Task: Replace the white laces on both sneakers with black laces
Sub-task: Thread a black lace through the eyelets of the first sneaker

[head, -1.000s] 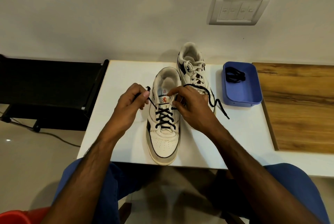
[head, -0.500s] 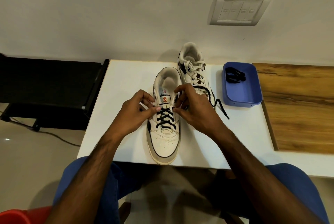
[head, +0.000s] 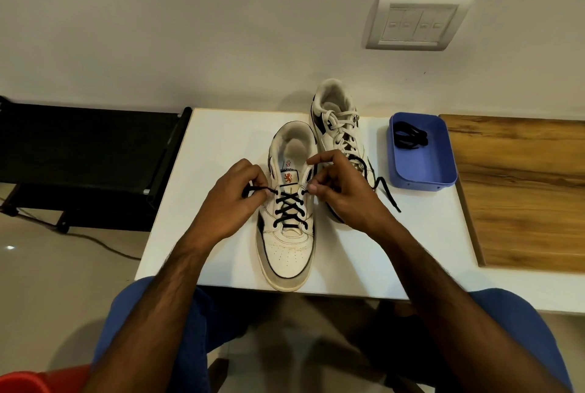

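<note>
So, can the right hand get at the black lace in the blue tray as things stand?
Probably yes: the blue tray is open-topped, the spare black lace lies uncovered, but the right hand is pinching the near sneaker's lace.

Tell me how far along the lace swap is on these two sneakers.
About halfway through the first. The near sneaker has black lace crossed through its lower eyelets; top eyelets are empty. Left hand and right hand each pinch an end. The far sneaker keeps its white laces; a spare black lace waits in the blue tray.

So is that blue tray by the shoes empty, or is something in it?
Not empty. The blue tray holds a bundled black lace at its far end; the rest of its floor is bare.
</note>
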A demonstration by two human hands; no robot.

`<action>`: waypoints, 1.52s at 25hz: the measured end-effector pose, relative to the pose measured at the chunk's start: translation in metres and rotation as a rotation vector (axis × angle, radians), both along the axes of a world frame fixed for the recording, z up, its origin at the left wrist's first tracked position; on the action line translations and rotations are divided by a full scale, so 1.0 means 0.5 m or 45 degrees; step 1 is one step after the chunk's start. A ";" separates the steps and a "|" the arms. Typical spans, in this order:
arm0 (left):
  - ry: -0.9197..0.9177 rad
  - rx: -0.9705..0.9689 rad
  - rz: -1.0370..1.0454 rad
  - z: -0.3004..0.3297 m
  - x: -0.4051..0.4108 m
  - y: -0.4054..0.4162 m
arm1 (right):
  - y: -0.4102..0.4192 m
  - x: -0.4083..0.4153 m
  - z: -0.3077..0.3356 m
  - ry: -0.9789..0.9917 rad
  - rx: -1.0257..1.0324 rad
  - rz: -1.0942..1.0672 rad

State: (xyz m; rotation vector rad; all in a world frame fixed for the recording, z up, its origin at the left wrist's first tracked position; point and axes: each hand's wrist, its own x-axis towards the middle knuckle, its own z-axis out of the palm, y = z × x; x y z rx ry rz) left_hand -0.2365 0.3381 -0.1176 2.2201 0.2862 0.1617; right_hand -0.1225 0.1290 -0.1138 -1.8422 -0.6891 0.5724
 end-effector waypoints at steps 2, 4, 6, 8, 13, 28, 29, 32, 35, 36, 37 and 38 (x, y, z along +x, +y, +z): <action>-0.062 -0.264 0.028 0.016 -0.003 0.001 | -0.004 0.004 0.001 0.062 0.040 -0.011; -0.165 -0.483 0.027 0.030 -0.008 0.002 | -0.003 0.001 0.008 0.104 0.062 -0.038; -0.284 -0.599 0.001 0.039 -0.013 0.002 | -0.002 -0.004 0.023 0.045 0.020 -0.051; -0.350 -0.664 0.007 0.046 -0.016 -0.001 | -0.011 -0.001 0.051 -0.024 -0.026 -0.049; -0.310 -0.722 0.002 0.048 -0.009 -0.024 | -0.058 0.007 0.091 -0.242 -0.313 -0.010; -0.346 -0.785 0.283 0.062 0.007 -0.101 | 0.014 -0.081 0.069 0.371 0.002 -0.053; -0.356 -0.801 0.289 0.061 0.008 -0.105 | 0.019 -0.088 0.060 0.329 -0.064 -0.061; -0.374 -0.817 0.274 0.061 0.005 -0.110 | 0.034 -0.101 0.038 0.310 -0.100 -0.034; -0.417 -0.774 0.266 0.063 0.002 -0.106 | 0.030 -0.096 0.044 0.425 0.071 0.044; -0.458 -0.769 0.293 0.066 0.001 -0.098 | 0.022 -0.089 0.053 0.430 0.103 0.066; -0.511 -0.789 0.352 0.068 0.000 -0.086 | 0.011 -0.079 0.062 0.424 0.128 0.083; -0.570 -0.834 0.451 0.070 -0.003 -0.070 | -0.001 -0.066 0.072 0.410 0.141 0.084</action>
